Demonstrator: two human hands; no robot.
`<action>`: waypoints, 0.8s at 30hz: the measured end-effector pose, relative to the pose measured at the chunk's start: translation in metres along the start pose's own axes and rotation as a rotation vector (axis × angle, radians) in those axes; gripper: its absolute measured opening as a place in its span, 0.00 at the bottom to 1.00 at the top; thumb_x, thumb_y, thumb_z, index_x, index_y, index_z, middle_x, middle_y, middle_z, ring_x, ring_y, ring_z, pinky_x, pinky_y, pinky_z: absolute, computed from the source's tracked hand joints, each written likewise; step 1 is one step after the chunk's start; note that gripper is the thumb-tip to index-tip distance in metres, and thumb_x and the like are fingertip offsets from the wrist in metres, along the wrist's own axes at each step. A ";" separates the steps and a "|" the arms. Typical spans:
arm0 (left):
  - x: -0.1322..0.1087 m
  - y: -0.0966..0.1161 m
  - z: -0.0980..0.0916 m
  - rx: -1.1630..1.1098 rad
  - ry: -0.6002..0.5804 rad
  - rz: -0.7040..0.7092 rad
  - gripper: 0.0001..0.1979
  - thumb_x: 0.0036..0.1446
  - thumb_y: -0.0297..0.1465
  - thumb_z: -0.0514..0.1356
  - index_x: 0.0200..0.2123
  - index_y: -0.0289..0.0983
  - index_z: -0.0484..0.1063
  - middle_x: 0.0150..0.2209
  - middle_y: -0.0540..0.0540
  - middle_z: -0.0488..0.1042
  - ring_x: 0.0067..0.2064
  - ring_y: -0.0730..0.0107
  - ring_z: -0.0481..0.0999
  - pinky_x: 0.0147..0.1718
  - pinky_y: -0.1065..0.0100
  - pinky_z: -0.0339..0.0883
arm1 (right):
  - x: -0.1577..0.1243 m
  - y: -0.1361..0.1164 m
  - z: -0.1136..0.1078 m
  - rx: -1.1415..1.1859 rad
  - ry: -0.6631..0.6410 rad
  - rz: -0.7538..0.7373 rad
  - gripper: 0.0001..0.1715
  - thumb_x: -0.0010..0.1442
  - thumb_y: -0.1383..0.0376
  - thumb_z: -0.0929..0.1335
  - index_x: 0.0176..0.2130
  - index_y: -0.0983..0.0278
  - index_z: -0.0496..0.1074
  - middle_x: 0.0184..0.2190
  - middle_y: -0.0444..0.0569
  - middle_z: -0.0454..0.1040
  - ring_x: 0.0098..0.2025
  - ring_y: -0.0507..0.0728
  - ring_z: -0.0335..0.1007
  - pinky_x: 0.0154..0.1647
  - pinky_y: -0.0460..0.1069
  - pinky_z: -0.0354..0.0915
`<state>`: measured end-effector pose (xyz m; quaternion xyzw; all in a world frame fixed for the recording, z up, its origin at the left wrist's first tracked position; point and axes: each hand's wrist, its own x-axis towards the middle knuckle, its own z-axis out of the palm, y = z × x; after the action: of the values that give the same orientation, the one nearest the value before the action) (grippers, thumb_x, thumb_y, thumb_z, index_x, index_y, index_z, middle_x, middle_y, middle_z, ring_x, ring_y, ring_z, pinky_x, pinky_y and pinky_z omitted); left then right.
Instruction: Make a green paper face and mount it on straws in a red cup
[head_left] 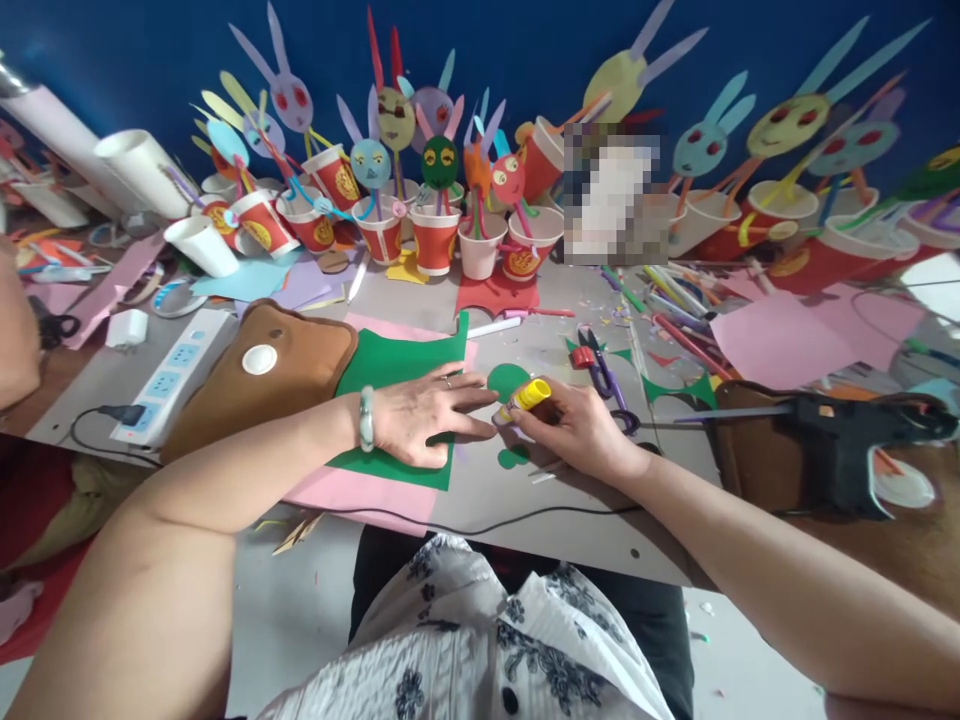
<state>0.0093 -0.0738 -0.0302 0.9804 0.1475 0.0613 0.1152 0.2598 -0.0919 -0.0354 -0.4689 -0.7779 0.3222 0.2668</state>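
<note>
My left hand (pixel 412 415) lies flat with fingers spread on a sheet of green paper (pixel 401 355), which rests on pink paper (pixel 405 512). Its fingertips reach past the sheet's right edge toward the tip of a yellow glue stick (pixel 532 396). Wrapped round that glue stick is my right hand (pixel 589 425), holding it tilted with the lower end near the table. What lies under the tip is partly hidden by fingers. A green paper circle (pixel 507 379) sits just behind the glue stick, and a small green cutout (pixel 513 457) lies in front of it.
Purple-handled scissors (pixel 600 370) and a red tape roll (pixel 581 357) lie behind my right hand. A black glue gun (pixel 840 440) is at right, a power strip (pixel 169 378) and brown cushion (pixel 277 370) at left. Cups with paper rabbit figures (pixel 435 240) line the back. A cable (pixel 517 518) crosses the front.
</note>
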 end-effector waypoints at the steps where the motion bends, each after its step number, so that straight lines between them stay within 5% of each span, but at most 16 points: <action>1: 0.000 0.001 0.000 0.007 0.001 -0.001 0.30 0.47 0.29 0.61 0.56 0.41 0.71 0.62 0.37 0.64 0.65 0.46 0.59 0.64 0.43 0.49 | 0.000 0.000 0.000 -0.004 0.000 -0.001 0.15 0.60 0.54 0.69 0.30 0.63 0.66 0.16 0.39 0.66 0.19 0.48 0.57 0.21 0.45 0.55; 24: -0.002 0.007 0.002 0.036 -0.017 -0.040 0.32 0.49 0.27 0.59 0.60 0.41 0.66 0.65 0.37 0.61 0.66 0.47 0.57 0.65 0.42 0.49 | -0.005 -0.003 0.000 -0.121 -0.011 -0.140 0.16 0.64 0.52 0.65 0.34 0.62 0.69 0.24 0.47 0.75 0.23 0.51 0.67 0.26 0.45 0.62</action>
<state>0.0101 -0.0813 -0.0309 0.9797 0.1673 0.0479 0.0997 0.2599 -0.0981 -0.0336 -0.4269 -0.8282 0.2577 0.2556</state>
